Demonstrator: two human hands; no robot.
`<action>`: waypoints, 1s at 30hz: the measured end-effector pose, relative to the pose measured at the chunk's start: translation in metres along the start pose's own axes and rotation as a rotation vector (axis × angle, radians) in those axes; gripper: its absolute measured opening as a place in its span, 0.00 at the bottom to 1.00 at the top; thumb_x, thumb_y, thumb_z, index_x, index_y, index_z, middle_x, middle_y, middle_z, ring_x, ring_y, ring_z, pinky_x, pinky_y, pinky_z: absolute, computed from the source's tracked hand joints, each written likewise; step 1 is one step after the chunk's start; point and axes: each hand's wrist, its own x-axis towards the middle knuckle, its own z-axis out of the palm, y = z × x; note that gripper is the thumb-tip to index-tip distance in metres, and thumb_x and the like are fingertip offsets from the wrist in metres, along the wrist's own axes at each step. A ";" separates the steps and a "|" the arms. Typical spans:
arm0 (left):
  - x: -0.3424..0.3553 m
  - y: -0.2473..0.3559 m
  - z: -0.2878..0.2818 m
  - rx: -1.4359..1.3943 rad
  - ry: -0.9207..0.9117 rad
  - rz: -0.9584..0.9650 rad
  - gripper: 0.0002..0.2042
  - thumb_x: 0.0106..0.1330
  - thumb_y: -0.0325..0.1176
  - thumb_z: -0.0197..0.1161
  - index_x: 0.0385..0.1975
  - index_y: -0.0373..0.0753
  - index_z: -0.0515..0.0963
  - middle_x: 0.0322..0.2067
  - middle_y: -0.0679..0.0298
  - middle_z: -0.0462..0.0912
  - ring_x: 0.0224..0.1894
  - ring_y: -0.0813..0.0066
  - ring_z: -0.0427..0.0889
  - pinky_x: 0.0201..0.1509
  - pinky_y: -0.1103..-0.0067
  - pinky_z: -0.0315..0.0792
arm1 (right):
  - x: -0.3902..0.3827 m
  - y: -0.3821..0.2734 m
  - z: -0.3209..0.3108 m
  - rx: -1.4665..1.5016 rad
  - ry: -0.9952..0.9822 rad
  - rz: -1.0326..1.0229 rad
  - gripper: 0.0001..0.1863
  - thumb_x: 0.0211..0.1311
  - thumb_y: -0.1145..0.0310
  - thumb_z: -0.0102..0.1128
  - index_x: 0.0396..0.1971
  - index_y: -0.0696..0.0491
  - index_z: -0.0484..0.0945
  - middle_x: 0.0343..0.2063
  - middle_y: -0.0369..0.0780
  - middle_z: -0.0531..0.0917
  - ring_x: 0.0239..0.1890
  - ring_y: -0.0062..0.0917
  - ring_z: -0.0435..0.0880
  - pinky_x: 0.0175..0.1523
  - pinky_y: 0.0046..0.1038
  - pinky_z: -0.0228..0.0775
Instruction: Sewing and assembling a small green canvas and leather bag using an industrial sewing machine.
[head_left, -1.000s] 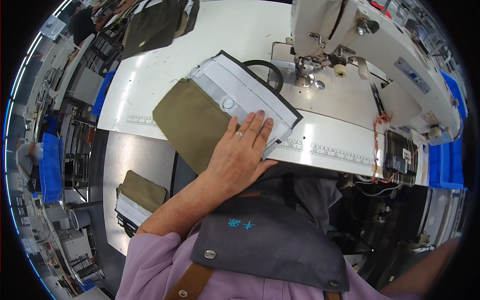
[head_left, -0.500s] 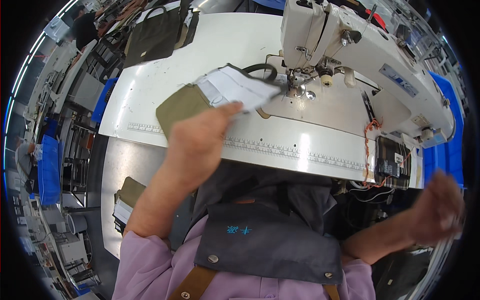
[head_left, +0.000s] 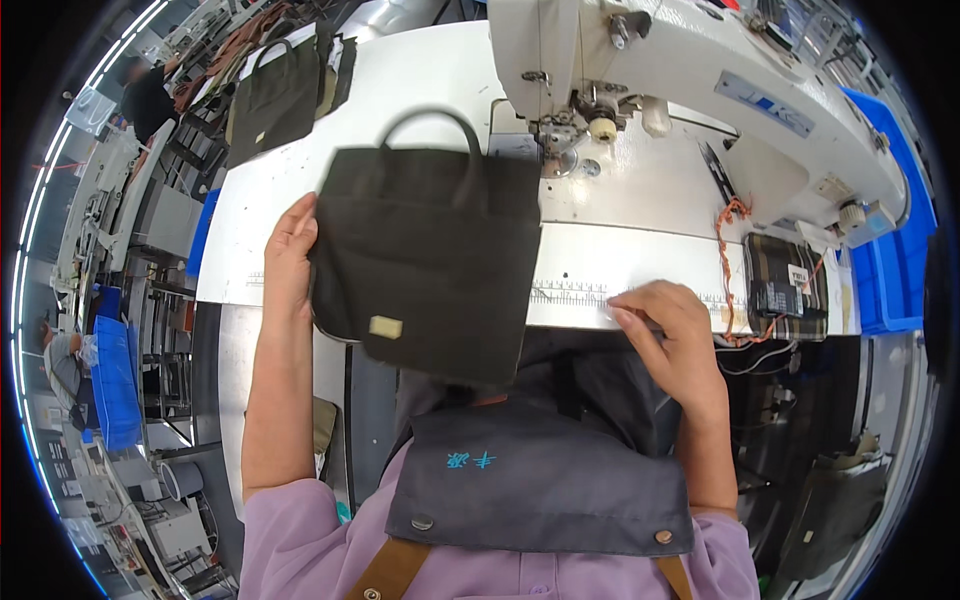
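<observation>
A dark olive fabric bag panel (head_left: 425, 265) with a looped handle and a small pale label hangs over the table's near edge, its outer face showing. My left hand (head_left: 292, 250) is closed on the panel's left edge; part of the grip is hidden behind the cloth. Right of the panel, my right hand (head_left: 672, 330) hovers above the table's ruler strip, apart from the fabric. Its fingers are loosely bent, with the thumb lowered away from them and nothing plainly held. The sewing machine's needle area (head_left: 555, 155) lies just beyond the panel's upper right corner.
A white sewing machine (head_left: 690, 75) spans the back right of the white table (head_left: 590, 245). More dark bag panels (head_left: 280, 105) lie at the far left. Near the right end are black snips (head_left: 716, 170), orange thread (head_left: 727, 250), a plaid cloth piece (head_left: 768, 262) and a blue bin (head_left: 890, 285).
The bag panel has come away from the needle area toward me and turned from its white-lined side to its dark outer face. My right hand has moved from the far right to the table's near edge.
</observation>
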 end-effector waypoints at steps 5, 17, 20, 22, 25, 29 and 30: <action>-0.024 0.039 0.043 0.555 -0.011 0.420 0.14 0.70 0.26 0.61 0.54 0.35 0.80 0.57 0.57 0.82 0.61 0.67 0.79 0.69 0.73 0.67 | 0.011 0.001 0.011 -0.058 -0.011 0.001 0.04 0.64 0.67 0.66 0.35 0.50 0.86 0.28 0.36 0.82 0.29 0.32 0.79 0.40 0.34 0.66; -0.021 0.008 0.162 0.892 -0.673 0.826 0.18 0.59 0.48 0.75 0.33 0.40 0.78 0.49 0.62 0.76 0.55 0.59 0.74 0.63 0.63 0.62 | 0.050 0.007 0.029 0.051 -0.071 0.061 0.09 0.64 0.64 0.67 0.39 0.52 0.86 0.26 0.38 0.82 0.30 0.34 0.83 0.39 0.35 0.72; -0.022 0.002 0.161 0.854 -0.664 0.824 0.21 0.57 0.52 0.76 0.30 0.41 0.75 0.50 0.62 0.75 0.55 0.60 0.73 0.64 0.62 0.58 | 0.058 0.009 0.031 -0.008 -0.099 0.085 0.10 0.64 0.64 0.67 0.41 0.53 0.86 0.26 0.39 0.82 0.30 0.35 0.83 0.38 0.36 0.73; -0.024 0.003 0.160 0.847 -0.686 0.825 0.20 0.54 0.49 0.78 0.27 0.40 0.77 0.48 0.63 0.75 0.55 0.61 0.74 0.65 0.61 0.59 | 0.065 0.009 0.034 -0.012 -0.102 0.094 0.11 0.65 0.63 0.66 0.41 0.53 0.86 0.26 0.39 0.83 0.30 0.35 0.84 0.38 0.36 0.73; -0.020 0.005 0.156 0.712 -0.673 0.797 0.18 0.54 0.48 0.78 0.26 0.42 0.78 0.48 0.64 0.75 0.56 0.61 0.72 0.66 0.62 0.55 | 0.077 0.010 0.040 -0.009 -0.111 0.094 0.12 0.68 0.60 0.63 0.40 0.53 0.86 0.27 0.41 0.84 0.30 0.36 0.84 0.38 0.36 0.74; -0.023 0.009 0.148 0.660 -0.545 0.854 0.17 0.52 0.45 0.79 0.23 0.43 0.78 0.50 0.65 0.76 0.58 0.61 0.69 0.65 0.64 0.51 | 0.102 0.016 0.044 0.268 -0.336 0.277 0.18 0.74 0.56 0.58 0.33 0.55 0.85 0.25 0.43 0.85 0.30 0.33 0.86 0.38 0.33 0.75; -0.023 0.009 0.148 0.659 -0.544 0.855 0.17 0.52 0.45 0.79 0.23 0.43 0.78 0.50 0.65 0.76 0.58 0.61 0.69 0.65 0.64 0.51 | 0.106 0.017 0.048 0.266 -0.336 0.276 0.18 0.74 0.56 0.58 0.33 0.55 0.85 0.25 0.43 0.85 0.30 0.33 0.86 0.38 0.33 0.75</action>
